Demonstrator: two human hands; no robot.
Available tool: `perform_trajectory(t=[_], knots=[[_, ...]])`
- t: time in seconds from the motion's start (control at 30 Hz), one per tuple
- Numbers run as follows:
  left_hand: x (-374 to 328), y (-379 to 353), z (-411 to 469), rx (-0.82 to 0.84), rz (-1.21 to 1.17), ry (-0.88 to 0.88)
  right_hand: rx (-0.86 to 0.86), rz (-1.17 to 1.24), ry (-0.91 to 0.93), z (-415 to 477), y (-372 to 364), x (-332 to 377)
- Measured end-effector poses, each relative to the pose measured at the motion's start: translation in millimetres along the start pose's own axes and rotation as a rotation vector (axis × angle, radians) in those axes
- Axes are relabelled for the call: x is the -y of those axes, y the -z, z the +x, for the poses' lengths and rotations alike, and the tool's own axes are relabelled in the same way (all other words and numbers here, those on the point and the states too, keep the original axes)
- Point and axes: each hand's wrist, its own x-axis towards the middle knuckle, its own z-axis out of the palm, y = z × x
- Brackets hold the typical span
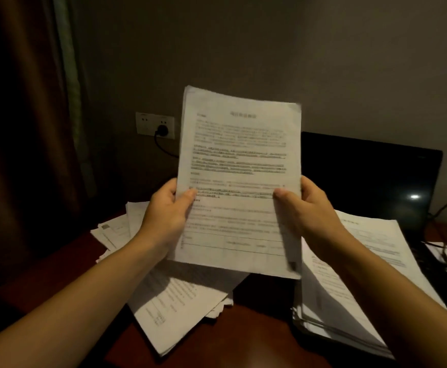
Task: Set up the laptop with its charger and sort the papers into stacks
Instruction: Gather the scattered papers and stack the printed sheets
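Desk: dark reddish wooden desk [256, 330], a bare strip between two heaps.
Heaps: loose fanned white sheets [174, 301] lay left; a squarer white stack [349, 261] lay right.
Hands: left hand [168, 208] and right hand [309, 208] each pinched a side edge.
Held: white printed sheaf [239, 155], upright, long axis vertical, above both heaps.
Beyond: black open laptop [370, 168] stood right; a white wall socket [155, 126], plug in, left.

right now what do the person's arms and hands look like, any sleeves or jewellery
Both arms are bare as far as the frame shows: no sleeve, glove or watch on the left forearm or right forearm. The left hand and right hand show no rings on the visible fingers.
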Motion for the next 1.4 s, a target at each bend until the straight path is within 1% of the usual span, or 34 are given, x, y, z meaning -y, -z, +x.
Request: perform_trajectory(t=[0.13, 0.23, 0.3, 0.37, 0.43, 0.57, 0.63, 0.7, 0.97, 1.03, 1.13, 1.27, 1.4], knots=[[-4, -40, -9, 0.155, -0.032, 0.099, -0.073, -0.019, -0.009, -21, 47, -3], [-3, -76, -16, 0.25, -0.08, 0.148, -0.156, -0.059, -0.073, -38, 85, -14], [1, -100, -22, 0.3, -0.118, 0.171, -0.208, -0.038, -0.132, -49, 110, -23], [6, -120, -27, 0.321, -0.121, 0.195, -0.255, -0.075, -0.154, -62, 133, -31], [12, -136, -31, 0.339, -0.039, 0.153, -0.286, -0.159, -0.153, -73, 152, -38], [34, -160, -44, 0.348, 0.191, -0.022, -0.315, -0.36, -0.127, -90, 174, -51], [47, -163, -50, 0.35, 0.292, -0.069, -0.305, -0.452, -0.103, -97, 177, -58], [55, -161, -52, 0.365, 0.386, -0.101, -0.29, -0.534, -0.124, -100, 178, -65], [60, -152, -54, 0.4, 0.524, -0.23, -0.309, -0.742, -0.2, -101, 184, -79], [61, -152, -54, 0.418, 0.547, -0.265, -0.293, -0.793, -0.237, -101, 187, -79], [63, -151, -52, 0.455, 0.66, -0.312, -0.244, -0.907, -0.279, -101, 188, -79], [62, -150, -52, 0.483, 0.761, -0.289, -0.186, -1.042, -0.344, -101, 183, -75], [60, -151, -55, 0.539, 0.78, -0.285, -0.096, -1.213, -0.332, -100, 177, -66]])
